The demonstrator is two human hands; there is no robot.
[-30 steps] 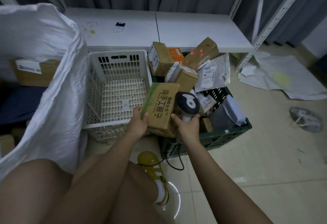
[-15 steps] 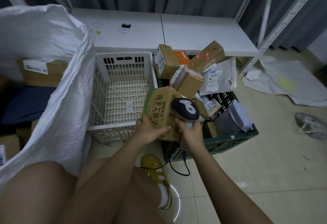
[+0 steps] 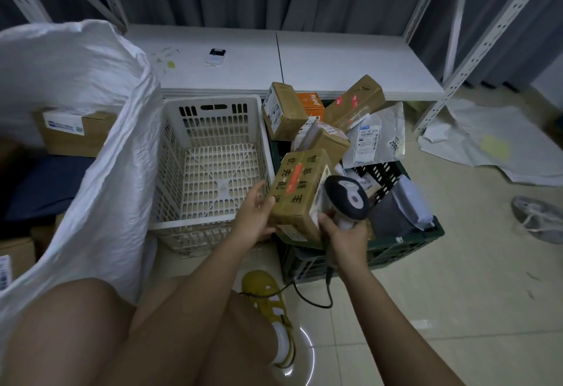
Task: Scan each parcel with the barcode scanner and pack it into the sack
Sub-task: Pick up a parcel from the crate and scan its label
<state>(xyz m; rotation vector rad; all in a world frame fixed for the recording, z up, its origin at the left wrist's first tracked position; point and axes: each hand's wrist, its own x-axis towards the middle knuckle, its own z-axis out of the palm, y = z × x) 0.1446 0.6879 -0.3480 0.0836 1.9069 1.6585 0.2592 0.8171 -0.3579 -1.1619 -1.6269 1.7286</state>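
Parcel (image 3: 300, 195) gripped by left hand (image 3: 254, 218); right hand (image 3: 344, 235) grips scanner (image 3: 345, 200), over green crate rim (image 3: 405, 241)

The barcode scanner (image 3: 345, 200) hides the right edge of the cardboard parcel (image 3: 297, 190) held between the hands, and its own grip is buried in the right hand (image 3: 344, 235). Left of the hands, the white sack (image 3: 91, 129) runs off the picture's edge, covering part of a labelled box (image 3: 73, 133). Beyond the hands, print on the parcel labels in the green crate (image 3: 405, 241) is too small to read.
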